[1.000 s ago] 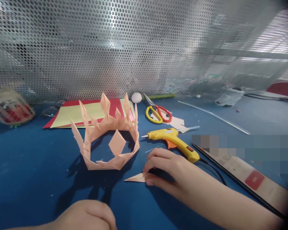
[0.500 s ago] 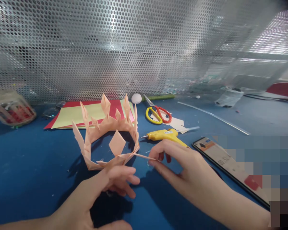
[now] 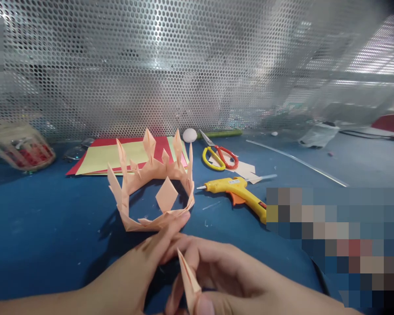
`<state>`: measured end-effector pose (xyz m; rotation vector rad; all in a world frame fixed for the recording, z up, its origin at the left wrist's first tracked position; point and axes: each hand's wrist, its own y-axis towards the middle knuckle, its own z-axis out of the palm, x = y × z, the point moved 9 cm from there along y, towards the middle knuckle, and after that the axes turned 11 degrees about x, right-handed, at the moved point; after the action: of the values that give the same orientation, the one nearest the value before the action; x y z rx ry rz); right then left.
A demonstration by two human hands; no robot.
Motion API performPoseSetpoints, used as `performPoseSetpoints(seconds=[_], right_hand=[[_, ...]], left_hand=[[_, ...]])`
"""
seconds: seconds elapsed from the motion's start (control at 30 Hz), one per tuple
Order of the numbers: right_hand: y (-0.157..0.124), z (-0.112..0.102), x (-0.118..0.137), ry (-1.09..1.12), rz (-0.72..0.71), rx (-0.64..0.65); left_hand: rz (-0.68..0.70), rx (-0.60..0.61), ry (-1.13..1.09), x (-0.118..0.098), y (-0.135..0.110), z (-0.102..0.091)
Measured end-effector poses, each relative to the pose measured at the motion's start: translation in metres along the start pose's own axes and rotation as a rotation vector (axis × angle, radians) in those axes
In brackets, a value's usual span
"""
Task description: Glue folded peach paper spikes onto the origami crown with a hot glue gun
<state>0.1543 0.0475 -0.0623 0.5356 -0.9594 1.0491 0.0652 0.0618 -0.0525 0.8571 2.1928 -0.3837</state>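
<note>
A peach paper crown (image 3: 139, 225) with several diamond-shaped points stands on the blue table. My right hand (image 3: 233, 271) pinches a narrow folded peach paper piece (image 3: 189, 280) between thumb and fingers, close to me and in front of the crown. My left hand (image 3: 144, 262) is just left of it, one finger stretched out along the crown's near right edge. Whether that finger touches the crown is unclear. The other left fingers are partly hidden behind my right hand, and nothing shows in them.
Right of the crown lie a yellow glue gun (image 3: 230, 184) and scissors (image 3: 218, 157) with yellow and red handles, over paper scraps (image 3: 244, 168). Coloured paper sheets (image 3: 114, 157) lie behind the crown. A clear jar (image 3: 26, 148) stands at left, a glue stick (image 3: 295, 161) at right.
My right hand has moved left and toward me with the folded paper piece, away from the crown's right side. My left hand has shifted slightly, one finger now reaching up beside the crown.
</note>
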Motion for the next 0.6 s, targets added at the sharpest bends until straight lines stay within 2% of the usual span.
performPoseSetpoints(seconds=[0.1, 0.27, 0.33, 0.47, 0.53, 0.6], right_hand=[[0.002, 0.002, -0.002, 0.075, 0.005, 0.026], [0.000, -0.001, 0.015, -0.034, -0.064, 0.037], [-0.002, -0.006, 0.027, -0.056, -0.160, -0.002], [-0.010, -0.023, 0.045, -0.081, -0.342, -0.159], [-0.010, -0.024, 0.041, -0.069, -0.303, -0.164], [-0.005, -0.017, 0.025, -0.034, -0.160, -0.092]], left_hand=[[-0.012, 0.047, 0.017, 0.000, 0.002, 0.004], [-0.009, 0.056, 0.065, 0.000, 0.006, 0.004], [0.039, 0.055, 0.074, -0.003, 0.006, 0.002], [0.092, 0.051, 0.075, -0.006, 0.003, 0.001], [0.090, 0.016, 0.066, -0.005, 0.001, 0.000], [0.071, -0.028, 0.036, -0.003, 0.000, 0.000]])
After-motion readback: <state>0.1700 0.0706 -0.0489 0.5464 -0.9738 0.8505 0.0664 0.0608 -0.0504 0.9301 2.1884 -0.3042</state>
